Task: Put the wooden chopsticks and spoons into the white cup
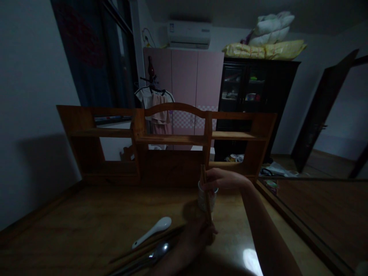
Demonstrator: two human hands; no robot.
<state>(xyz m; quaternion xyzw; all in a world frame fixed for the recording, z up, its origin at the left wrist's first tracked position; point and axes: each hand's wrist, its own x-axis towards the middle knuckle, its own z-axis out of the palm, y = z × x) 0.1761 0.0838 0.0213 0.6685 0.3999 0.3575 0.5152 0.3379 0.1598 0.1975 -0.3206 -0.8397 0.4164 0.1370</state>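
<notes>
In dim light my right hand [222, 179] curls over the rim of a small glass cup [207, 197] standing on the wooden desk [86, 222]. My left hand [198, 235], blurred near the front, is closed on a pair of wooden chopsticks [205, 191] held upright beside or in the cup. A white ceramic spoon [152, 231], a metal spoon [156, 253] and more chopsticks [149, 245] lie on the desk to the left of my left hand.
A wooden shelf unit [169, 140] stands at the back of the desk. Behind it are a pink wardrobe [186, 80], hanging clothes [155, 105], a dark cabinet [253, 92] with bags on top, and an open door [322, 111] on the right.
</notes>
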